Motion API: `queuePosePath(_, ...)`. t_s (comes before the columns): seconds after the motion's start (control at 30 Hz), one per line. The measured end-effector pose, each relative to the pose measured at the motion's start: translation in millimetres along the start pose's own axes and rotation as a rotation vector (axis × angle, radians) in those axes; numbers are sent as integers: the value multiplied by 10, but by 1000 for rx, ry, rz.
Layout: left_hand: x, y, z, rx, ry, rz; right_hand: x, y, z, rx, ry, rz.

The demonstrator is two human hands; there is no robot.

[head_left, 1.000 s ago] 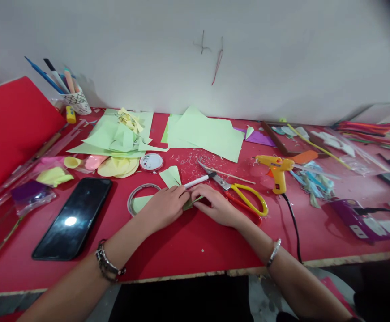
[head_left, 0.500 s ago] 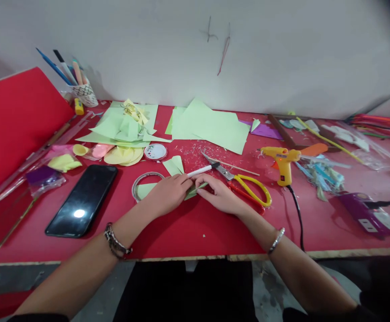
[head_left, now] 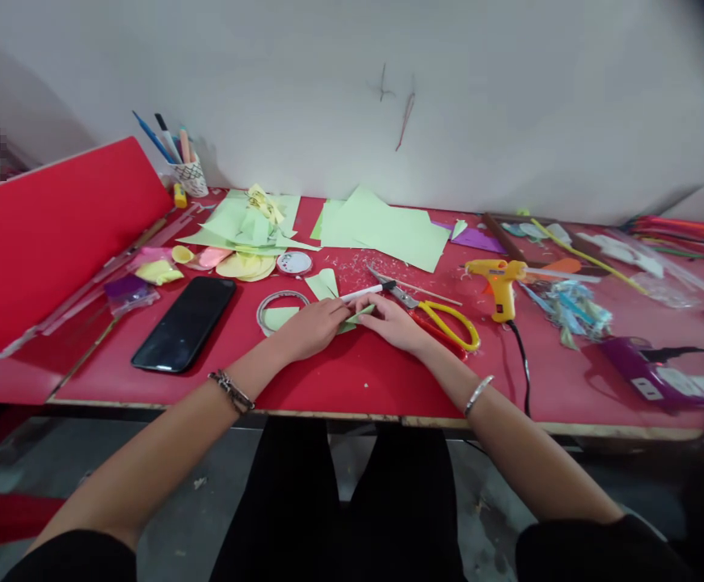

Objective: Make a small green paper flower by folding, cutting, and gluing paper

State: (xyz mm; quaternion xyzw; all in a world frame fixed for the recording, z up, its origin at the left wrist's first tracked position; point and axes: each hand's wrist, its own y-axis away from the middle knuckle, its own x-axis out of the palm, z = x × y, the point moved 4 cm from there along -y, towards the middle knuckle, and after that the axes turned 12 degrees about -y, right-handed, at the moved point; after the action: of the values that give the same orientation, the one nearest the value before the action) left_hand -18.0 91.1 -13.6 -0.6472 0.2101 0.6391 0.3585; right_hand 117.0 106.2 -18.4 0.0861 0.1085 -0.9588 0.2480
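Mostly covered: green paper (head_left: 356, 318), under left hand (head_left: 310, 327), right hand (head_left: 395, 323)

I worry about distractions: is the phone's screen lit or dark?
Dark: the phone lies face up on the red table, its screen black with only a faint reflection.

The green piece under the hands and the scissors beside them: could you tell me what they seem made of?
The green piece, under the left hand and right hand, looks like thin matte paper, creased sharply. The scissors seem to have grey, slightly shiny metal blades and glossy yellow handles, probably plastic.
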Motion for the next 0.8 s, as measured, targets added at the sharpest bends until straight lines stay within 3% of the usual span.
queuePosePath(0.17, -48, 76, -11, 40, 3, -8, -9, -24, -58, -15, 19, -18)
queuePosePath(0.47, -17, 191, -130, -61, -150, -62, 14, -12, -49, -88, 92, -103)
queuePosePath(0.8, -29, 229, -140, -143, -56, -141, 9, -10, -51, -120, 108, -116)
